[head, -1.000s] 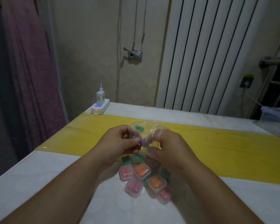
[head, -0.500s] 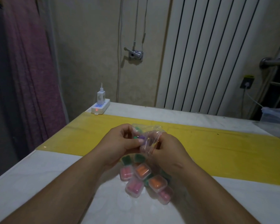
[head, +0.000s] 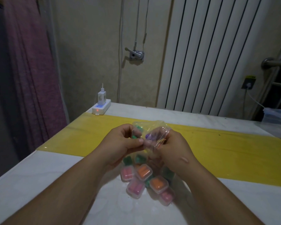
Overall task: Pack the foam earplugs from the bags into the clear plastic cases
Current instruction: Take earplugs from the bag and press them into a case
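I hold a clear plastic bag (head: 154,132) up over the table with both hands. My left hand (head: 122,143) pinches its left edge and my right hand (head: 170,150) pinches the crumpled right side. Green earplugs (head: 137,128) and a purple earplug (head: 147,135) show through the film. Below my hands lies a pile of small clear plastic cases on the white table: a pink case (head: 135,187), an orange case (head: 143,172), another orange case (head: 158,184) and green ones (head: 139,159).
A yellow runner (head: 225,151) crosses the white table (head: 39,184). A white power strip (head: 101,107) with a plugged charger sits at the far left corner. A crumpled clear bag (head: 277,117) lies at the far right edge. A radiator stands behind.
My hands have drawn a little closer together on the bag and the film has bunched up more on the right. The pile of cases has not moved.
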Tool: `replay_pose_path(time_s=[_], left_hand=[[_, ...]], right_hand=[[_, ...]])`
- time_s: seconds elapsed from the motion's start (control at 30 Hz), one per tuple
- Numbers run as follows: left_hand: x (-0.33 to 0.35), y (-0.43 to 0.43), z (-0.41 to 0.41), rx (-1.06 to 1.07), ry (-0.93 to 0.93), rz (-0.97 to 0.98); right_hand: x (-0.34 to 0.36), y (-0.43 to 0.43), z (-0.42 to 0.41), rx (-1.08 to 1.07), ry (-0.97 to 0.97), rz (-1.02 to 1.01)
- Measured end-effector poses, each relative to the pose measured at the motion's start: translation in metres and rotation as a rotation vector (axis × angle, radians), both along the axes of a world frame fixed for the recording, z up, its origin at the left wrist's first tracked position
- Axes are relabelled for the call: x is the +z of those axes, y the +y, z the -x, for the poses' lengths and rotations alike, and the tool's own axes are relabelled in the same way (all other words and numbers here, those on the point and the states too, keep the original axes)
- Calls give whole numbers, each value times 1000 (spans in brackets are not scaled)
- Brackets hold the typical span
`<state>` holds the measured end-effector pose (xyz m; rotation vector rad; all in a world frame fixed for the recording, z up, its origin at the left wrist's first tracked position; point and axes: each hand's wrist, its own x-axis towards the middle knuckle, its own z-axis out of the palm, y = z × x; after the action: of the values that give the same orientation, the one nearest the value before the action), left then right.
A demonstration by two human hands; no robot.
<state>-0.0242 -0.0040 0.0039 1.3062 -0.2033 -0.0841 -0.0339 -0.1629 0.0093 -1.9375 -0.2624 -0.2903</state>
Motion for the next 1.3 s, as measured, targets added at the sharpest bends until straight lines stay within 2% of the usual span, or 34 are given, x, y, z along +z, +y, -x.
replay_pose_path(time_s=[0.2,0.33,0.5,0.57,0.7,0.87,1.03,1.17,1.3], left_hand=[[-1,-2,-2,-20,3,22],[1,-3,-2,-12,8,30],[-2,3,-4,191,-89,-303],[-4,4,-5,244,-111,-372],[-7,2,-7,240,-126,-339],[-7,2,-8,240,-123,-303],[-9,4,-11,272,-105,-268],[-14,11,-20,407,-65,-256],[-22,23,-28,555,-13,-371]], right_hand=[[3,0,3,61,47,-104],[5,-3,3,38,120,-253],[5,-5,3,-2,131,-238],[5,-5,4,0,106,-224],[7,-3,6,13,144,-267],[7,-5,6,36,214,-215],[4,-8,1,-73,114,-249],[3,-17,-3,-133,73,-271],[2,-25,-8,-185,47,-242]])
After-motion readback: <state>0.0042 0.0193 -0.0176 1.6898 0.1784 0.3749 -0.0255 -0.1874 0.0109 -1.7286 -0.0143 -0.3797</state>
